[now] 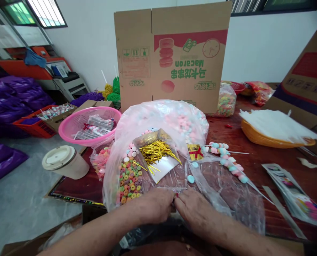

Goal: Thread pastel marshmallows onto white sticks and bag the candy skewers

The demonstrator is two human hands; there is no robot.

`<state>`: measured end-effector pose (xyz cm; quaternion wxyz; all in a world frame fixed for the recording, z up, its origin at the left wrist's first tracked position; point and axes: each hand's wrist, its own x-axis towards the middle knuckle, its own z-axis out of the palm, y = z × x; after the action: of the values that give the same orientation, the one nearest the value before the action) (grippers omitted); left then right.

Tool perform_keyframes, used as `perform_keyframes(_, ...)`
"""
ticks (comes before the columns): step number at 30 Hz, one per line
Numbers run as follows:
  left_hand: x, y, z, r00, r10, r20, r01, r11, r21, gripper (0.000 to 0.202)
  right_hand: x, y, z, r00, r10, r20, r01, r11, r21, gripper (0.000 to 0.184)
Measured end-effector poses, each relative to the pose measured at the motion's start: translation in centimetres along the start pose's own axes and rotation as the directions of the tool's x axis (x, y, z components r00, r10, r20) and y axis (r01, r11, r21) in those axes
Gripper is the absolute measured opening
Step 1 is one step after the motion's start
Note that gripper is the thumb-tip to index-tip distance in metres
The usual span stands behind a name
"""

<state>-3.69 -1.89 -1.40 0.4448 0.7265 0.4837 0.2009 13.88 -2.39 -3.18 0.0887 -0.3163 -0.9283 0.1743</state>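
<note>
My left hand (159, 204) and my right hand (191, 206) meet at the near edge of the table. Both are closed, fingers curled inward. A small dark and red bit shows between the fingertips, but I cannot make out what they grip. Just beyond them lies an open clear plastic bag (171, 183) with gold twist ties (158, 153) on a silvery packet (163, 168). Colourful ring-shaped candies (130, 181) lie to the left of the ties. Behind is a big translucent bag of pink and blue marshmallows (185, 122). Skewered marshmallows (231, 165) lie to the right, beside a gold tag (195, 152) with a red bow.
A pink basket (64, 133) holds printed wrappers, with a lidded paper cup (73, 165) near it. At right are an orange basket (254, 137) of white sleeves, printed bags (294, 192) and a flat strip (283, 213). A large carton (137, 81) stands behind.
</note>
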Motion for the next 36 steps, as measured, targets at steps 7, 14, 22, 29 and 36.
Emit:
perform_keyframes(7,-3.2,-2.1,-1.5,0.838,0.534,-0.110,-0.385,0.722,0.575,0.019,3.6,-1.7,-0.6,0.851,0.191,0.490,-0.523,0.407,0.749,0.029)
perform_keyframes(14,-3.5,-3.1,-0.8,0.700,-0.580,-0.418,0.188,0.713,-0.675,0.030,13.2,5.3,-2.1,0.928,0.373,-0.016,-0.356,0.895,0.268,0.025)
perform_keyframes(22,-3.6,-3.9,-0.4,0.582,-0.773,-0.253,0.156,0.411,-0.898,0.041,16.2,8.7,-1.5,0.920,0.363,-0.147,-0.360,0.932,0.049,0.017)
perform_keyframes(29,-2.0,-3.5,0.1,0.645,-0.744,-0.174,0.173,0.364,-0.915,0.049,15.3,9.2,-1.6,0.916,0.349,-0.197,-0.336,0.937,0.096,0.016)
perform_keyframes(36,-2.6,-3.3,-0.6,0.613,-0.758,-0.225,0.035,0.310,-0.950,0.042,14.0,8.3,-1.0,0.915,0.329,-0.232,-0.292,0.939,0.179,0.026)
